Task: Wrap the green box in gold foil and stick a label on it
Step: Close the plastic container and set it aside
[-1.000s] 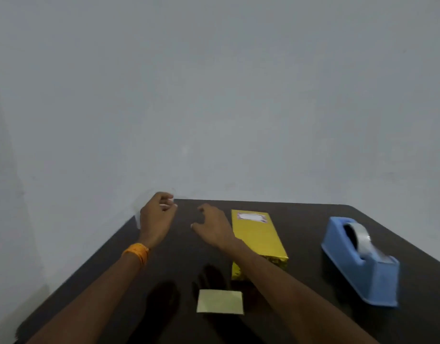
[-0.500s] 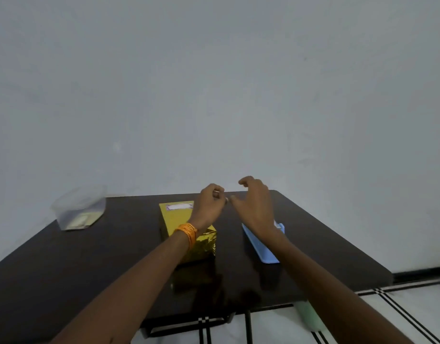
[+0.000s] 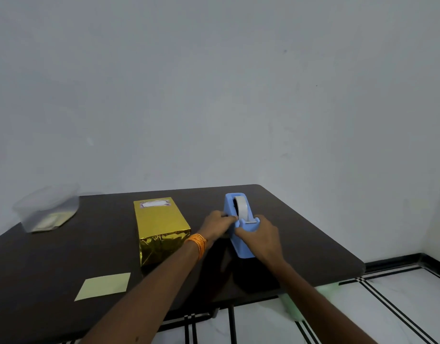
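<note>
The right hand (image 3: 261,238) is curling round the near end of the pale blue plastic tape dispenser (image 3: 241,250). The left hand (image 3: 217,225) is gripping its side, perhaps pinching tape. Just left, the gold foil-wrapped box (image 3: 161,227) is standing on the dark table (image 3: 301,244), its white label (image 3: 155,203) sitting at the far top.

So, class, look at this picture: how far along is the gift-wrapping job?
Done: the box shows only gold foil on its visible faces, and a label sits on its top. In hand: the left hand and right hand both grip the tape dispenser. Left: probably little, perhaps taping a last seam; no loose flap shows. A yellow paper lies untouched on the table.
</note>
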